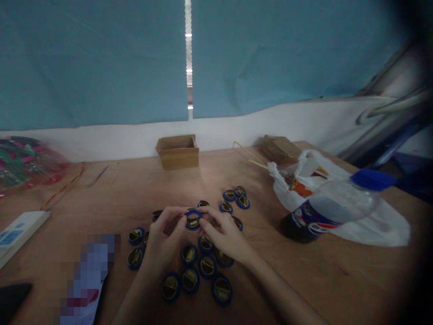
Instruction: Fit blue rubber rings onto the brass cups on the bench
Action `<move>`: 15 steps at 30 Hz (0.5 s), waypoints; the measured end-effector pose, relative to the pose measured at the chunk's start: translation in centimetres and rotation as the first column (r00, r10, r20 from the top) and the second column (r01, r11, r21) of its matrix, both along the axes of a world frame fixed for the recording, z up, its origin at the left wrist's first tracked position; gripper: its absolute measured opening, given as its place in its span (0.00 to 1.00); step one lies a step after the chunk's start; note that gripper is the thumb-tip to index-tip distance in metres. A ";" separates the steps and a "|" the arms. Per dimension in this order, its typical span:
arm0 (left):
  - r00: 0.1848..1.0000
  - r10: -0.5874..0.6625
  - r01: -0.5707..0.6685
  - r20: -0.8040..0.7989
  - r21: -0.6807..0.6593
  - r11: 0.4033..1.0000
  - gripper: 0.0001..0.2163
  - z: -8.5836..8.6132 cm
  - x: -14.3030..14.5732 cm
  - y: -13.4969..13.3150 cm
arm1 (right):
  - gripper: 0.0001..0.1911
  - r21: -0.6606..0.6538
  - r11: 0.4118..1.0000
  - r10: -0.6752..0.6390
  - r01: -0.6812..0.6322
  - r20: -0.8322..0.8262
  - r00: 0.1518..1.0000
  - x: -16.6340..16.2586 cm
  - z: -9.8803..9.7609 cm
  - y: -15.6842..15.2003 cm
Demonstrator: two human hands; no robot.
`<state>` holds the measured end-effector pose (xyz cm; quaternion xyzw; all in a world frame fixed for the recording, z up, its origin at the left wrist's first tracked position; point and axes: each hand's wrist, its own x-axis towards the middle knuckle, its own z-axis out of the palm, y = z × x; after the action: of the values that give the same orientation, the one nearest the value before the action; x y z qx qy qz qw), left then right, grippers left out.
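Blue rims the rd badge [193, 219], back brass-col. w/ pin clasp [193, 222].

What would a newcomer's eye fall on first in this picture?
Probably the bottle with its blue cap, on the right of the table, in front of a white bag. Next, at the centre, the left hand and right hand hold a blue-rimmed badge at the fingertips, with other badges lying around. Behind, a bright strip divides the blue-green sheet.
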<state>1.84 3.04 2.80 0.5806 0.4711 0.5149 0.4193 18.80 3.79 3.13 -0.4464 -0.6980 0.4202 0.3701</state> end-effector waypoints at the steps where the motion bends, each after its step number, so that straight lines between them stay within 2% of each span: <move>1: 1.000 -0.004 0.004 -0.012 0.007 1.000 0.05 -0.2 0.0 0.0 | 0.14 0.004 1.000 -0.010 0.010 -0.003 1.000 -0.1 -0.1 0.0; 15: 0.996 -0.079 0.078 -0.044 -0.018 0.997 0.08 -1.4 0.6 -0.1 | 0.13 0.105 0.975 -0.198 0.197 -0.001 0.980 -0.4 -0.8 0.2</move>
<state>2.44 2.99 1.41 0.6065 0.4615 0.4810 0.4334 18.41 3.99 2.36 -0.4954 -0.6730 0.3420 0.4297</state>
